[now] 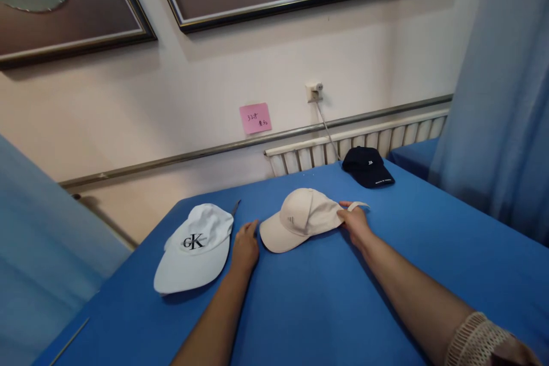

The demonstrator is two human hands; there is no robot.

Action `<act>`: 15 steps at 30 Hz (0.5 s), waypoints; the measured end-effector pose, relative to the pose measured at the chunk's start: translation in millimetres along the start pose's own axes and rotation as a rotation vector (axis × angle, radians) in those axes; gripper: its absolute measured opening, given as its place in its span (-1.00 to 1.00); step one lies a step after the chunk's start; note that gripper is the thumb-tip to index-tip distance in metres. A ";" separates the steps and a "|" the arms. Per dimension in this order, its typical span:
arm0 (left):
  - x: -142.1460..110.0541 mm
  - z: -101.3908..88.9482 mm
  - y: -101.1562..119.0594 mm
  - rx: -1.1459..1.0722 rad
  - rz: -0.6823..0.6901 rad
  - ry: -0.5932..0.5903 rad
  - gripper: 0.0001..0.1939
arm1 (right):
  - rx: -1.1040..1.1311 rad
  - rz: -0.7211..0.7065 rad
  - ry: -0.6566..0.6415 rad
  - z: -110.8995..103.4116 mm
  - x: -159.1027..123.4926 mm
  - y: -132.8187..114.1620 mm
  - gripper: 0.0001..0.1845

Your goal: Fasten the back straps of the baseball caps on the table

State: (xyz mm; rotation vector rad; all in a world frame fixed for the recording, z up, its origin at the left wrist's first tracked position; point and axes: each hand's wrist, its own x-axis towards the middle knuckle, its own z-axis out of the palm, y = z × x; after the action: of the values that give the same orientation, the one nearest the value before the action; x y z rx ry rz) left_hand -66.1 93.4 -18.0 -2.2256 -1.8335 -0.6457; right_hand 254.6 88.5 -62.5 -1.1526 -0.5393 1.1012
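A beige baseball cap (303, 214) lies in the middle of the blue-covered table (295, 314), its brim pointing left. My right hand (355, 226) grips the cap's rear edge, where a loose strap (358, 205) sticks out past the fingers. Just left of the brim, my left hand (246, 247) rests on the blue cover with its fingers stretched forward, holding nothing. Further left sits a white cap (201, 243) with black "CK" letters, brim toward me. A dark navy cap (366, 166) is at the far right edge of the table.
Behind the table are a wall rail (206, 150), a white radiator (302, 159) and a socket (314, 92) with a cable. A pink note (255, 118) is stuck on the wall. Blue curtains (497, 103) hang at both sides. A thin rod (70, 341) lies at the lower left.
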 end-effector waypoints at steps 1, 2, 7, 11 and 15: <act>-1.4 -1.5 0.2 -0.050 -0.049 0.004 -0.52 | -0.044 -0.015 -0.003 1.3 -1.2 2.3 -0.57; -4.4 -3.9 2.7 -0.118 -0.089 0.011 -0.52 | -0.088 -0.026 -0.012 3.1 -3.3 4.7 -0.58; -32.0 -14.0 42.6 -0.421 -0.039 -0.142 -0.56 | -0.268 -0.048 -0.128 19.7 -27.8 19.8 -0.75; -38.1 -8.0 63.1 -0.391 -0.008 -0.185 -0.36 | -0.600 -0.251 -0.332 30.7 -61.7 17.2 -0.92; -25.3 1.2 46.9 -0.338 -0.080 -0.049 -0.46 | -0.828 -0.432 -0.560 33.4 -98.4 -6.3 -0.84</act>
State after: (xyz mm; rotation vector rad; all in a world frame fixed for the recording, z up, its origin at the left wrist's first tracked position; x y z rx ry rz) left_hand -24.0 61.2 -24.2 -2.3974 -1.9705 -0.9909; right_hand 189.6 15.4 -26.8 -1.3129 -1.7130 0.8135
